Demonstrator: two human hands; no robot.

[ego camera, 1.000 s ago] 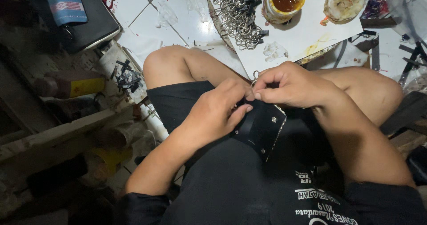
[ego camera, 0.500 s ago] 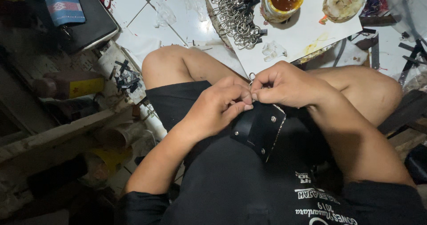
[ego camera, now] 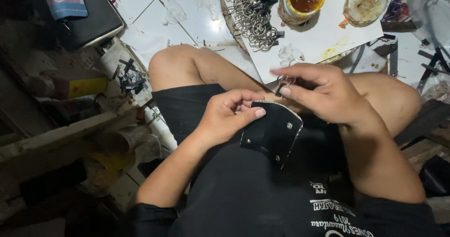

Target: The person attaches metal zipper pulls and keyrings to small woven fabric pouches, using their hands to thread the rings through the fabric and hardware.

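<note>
Left hand (ego camera: 229, 112): fingers curled, thumb pinching top edge of black pouch (ego camera: 274, 134). Pouch rests on lap, studs and zipper edge visible. Right hand (ego camera: 323, 91): fingertips closed on small metal ring (ego camera: 286, 81), just above pouch's top edge. Beyond knees: white board (ego camera: 328, 40) carrying ring pile (ego camera: 253, 12), jar (ego camera: 302, 0) of brown liquid, round lid (ego camera: 365, 2).

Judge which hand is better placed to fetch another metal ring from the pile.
Right. The right hand hangs close to the pile of rings on the white board, while the left hand pinches the black leather piece.
</note>
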